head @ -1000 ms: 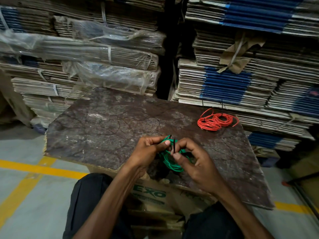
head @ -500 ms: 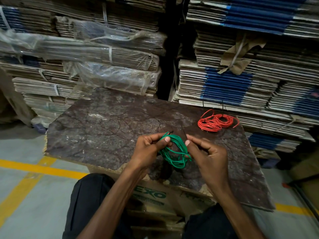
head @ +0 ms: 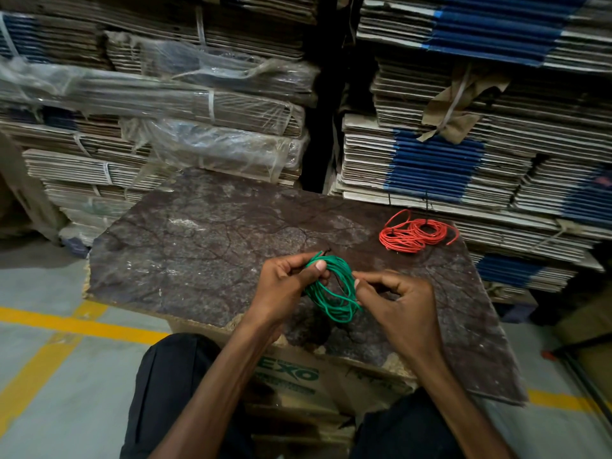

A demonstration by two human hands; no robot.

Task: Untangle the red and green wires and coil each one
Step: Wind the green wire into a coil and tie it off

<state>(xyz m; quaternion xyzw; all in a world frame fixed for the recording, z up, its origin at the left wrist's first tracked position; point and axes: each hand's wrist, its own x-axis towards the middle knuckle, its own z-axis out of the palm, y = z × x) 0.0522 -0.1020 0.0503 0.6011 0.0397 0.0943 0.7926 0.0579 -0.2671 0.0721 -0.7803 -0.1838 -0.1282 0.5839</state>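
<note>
A coiled green wire (head: 332, 293) hangs between both hands above the near part of the dark board (head: 198, 246). My left hand (head: 284, 286) grips the coil's upper left side, thumb pressed over the strands. My right hand (head: 397, 306) pinches the coil's right side with thumb and fingertips. A short dark wire end sticks out at the coil's top. The red wire (head: 414, 235) lies coiled on the board's far right corner, apart from both hands.
The board rests on a cardboard box (head: 298, 376) between my knees. Bundled stacks of flattened cardboard (head: 463, 144) rise close behind the board. Grey floor with yellow lines (head: 66, 326) lies to the left and right.
My hands have drawn apart slightly. The green coil has opened into a wider loop, and my right hand now pinches its right side instead of covering it.
</note>
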